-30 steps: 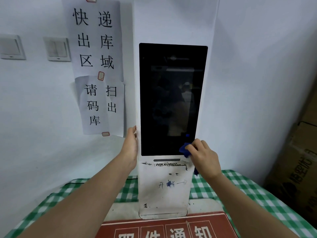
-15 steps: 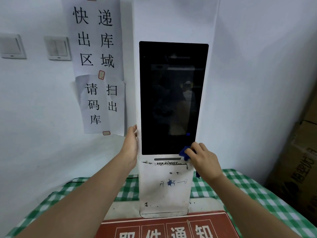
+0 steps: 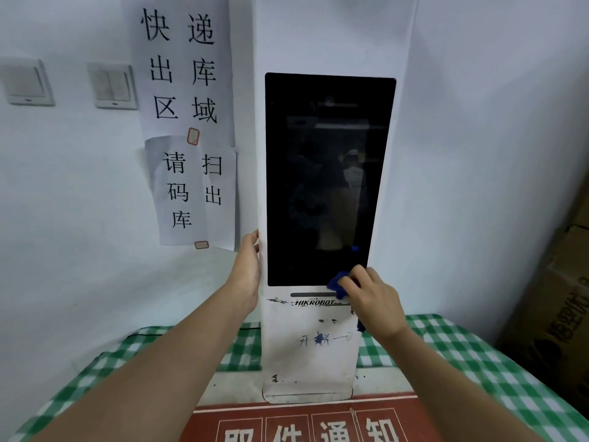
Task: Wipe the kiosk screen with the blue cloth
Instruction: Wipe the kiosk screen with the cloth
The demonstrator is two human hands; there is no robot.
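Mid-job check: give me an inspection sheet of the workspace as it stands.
Surface: green checked tablecloth under the kiosk.
Job's things: dark screen; blue cloth at its lower right corner, over the bottom edge.
Clutter: red notice board in front of the kiosk base.
Grippers: right hand grips the cloth; left hand rests flat against the kiosk's left edge.
Cables: dark line left of the kiosk, possibly a cable.
Surroundings: paper signs, wall switches, cardboard boxes.
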